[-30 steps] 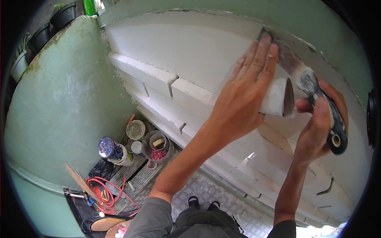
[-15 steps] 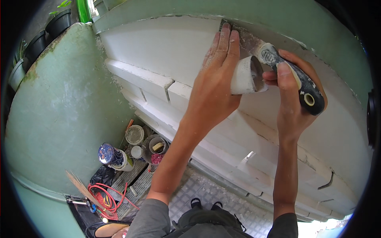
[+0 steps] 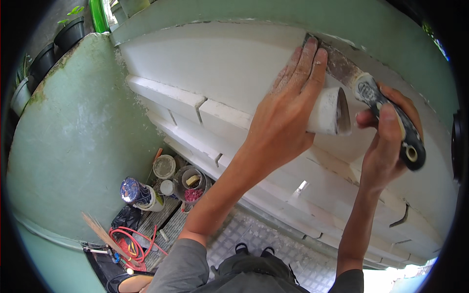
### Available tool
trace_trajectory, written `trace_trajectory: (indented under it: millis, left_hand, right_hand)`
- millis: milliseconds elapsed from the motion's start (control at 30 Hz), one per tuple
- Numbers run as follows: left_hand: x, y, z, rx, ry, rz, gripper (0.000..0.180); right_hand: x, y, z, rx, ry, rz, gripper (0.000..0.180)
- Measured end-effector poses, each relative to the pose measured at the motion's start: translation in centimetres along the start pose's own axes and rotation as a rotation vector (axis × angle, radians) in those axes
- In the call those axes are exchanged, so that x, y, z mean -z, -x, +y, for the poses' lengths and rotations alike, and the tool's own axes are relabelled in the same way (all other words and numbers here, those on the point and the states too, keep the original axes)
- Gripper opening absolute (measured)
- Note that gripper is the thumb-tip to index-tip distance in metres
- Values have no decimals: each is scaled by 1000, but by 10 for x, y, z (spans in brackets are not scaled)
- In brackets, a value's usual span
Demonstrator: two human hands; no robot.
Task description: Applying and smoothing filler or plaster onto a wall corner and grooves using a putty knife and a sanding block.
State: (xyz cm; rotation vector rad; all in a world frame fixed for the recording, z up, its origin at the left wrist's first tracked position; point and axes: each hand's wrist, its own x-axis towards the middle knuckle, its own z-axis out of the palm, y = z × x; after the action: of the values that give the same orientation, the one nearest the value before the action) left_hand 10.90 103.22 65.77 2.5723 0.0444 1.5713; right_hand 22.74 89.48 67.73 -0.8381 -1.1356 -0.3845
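My right hand (image 3: 383, 158) is wrapped round the black handle of a putty knife (image 3: 364, 88). Its worn, stained blade lies against the white wall panel (image 3: 205, 58) just below the green ledge. The straight fingers of my left hand (image 3: 283, 110) press on the blade's far end. Against that same palm sits a white, plaster-smeared cup (image 3: 326, 113), tilted with its open end toward the right. My left thumb is hidden, and the cup's contents cannot be made out.
White stepped mouldings (image 3: 227, 115) run below the panel. A green wall (image 3: 78, 127) stands at left, with black plant pots (image 3: 71, 34) along its top. Lower left are a paint tin (image 3: 134, 190), several tubs, a red hose (image 3: 141, 251) and a broom (image 3: 100, 227). The floor (image 3: 239, 229) is tiled.
Both hands have slid right along the panel's upper edge, carrying the putty knife and the cup with them. The grips look the same.
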Motion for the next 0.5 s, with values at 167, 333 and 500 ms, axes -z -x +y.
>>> trace_trajectory:
  millis: [167, 333, 500]
  left_hand:
    - [-16, 4, 5, -4, 2, 61, 110]
    - [-10, 2, -7, -10, -69, 116, 110]
    - [0, 3, -3, -3, -28, 71, 109]
  right_hand:
    - [11, 14, 9, -3, 52, -19, 28]
    - [-8, 3, 15, -21, -1, -47, 26]
    - [-8, 8, 7, 63, 14, -73, 25]
